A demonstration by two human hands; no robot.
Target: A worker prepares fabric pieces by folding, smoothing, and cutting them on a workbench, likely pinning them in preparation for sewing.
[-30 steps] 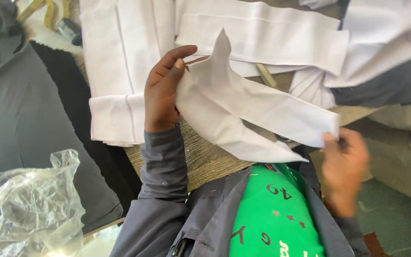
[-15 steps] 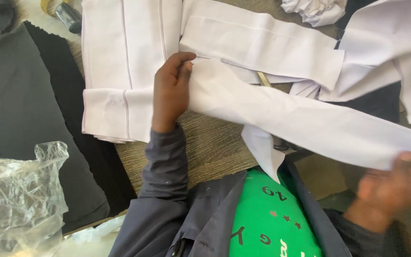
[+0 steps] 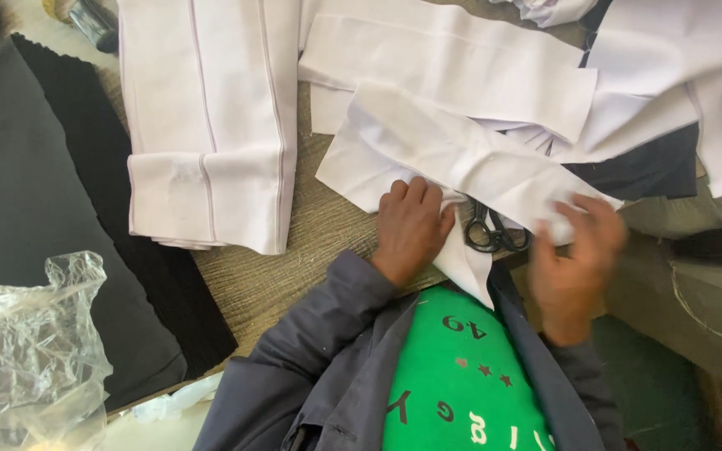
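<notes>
I am pressing my left hand [image 3: 411, 230] flat, fingers together and slightly curled, on the near edge of a folded white fabric strip [image 3: 453, 159] lying on the woven table top [image 3: 294, 259], just in front of my body. My right hand [image 3: 574, 259] is blurred; its fingers appear to be pinching the strip's right end, though I cannot tell the grip exactly. In my judgement I am laying the strip down and flattening its fold; the next move calls for holding the left edge steady while the right end is aligned. Black scissors [image 3: 495, 234] are lying between my hands, partly under the cloth, touching the strip's lower flap, so care is needed there. A longer white band [image 3: 461, 67] is lying just beyond, overlapping. A folded white garment piece [image 3: 206, 125] is lying to the left, apart. Dark cloth [image 3: 35, 192] and a clear plastic bag [image 3: 27, 351] are crowding the far left. Open room is limited to the bare patch near my left wrist.
</notes>
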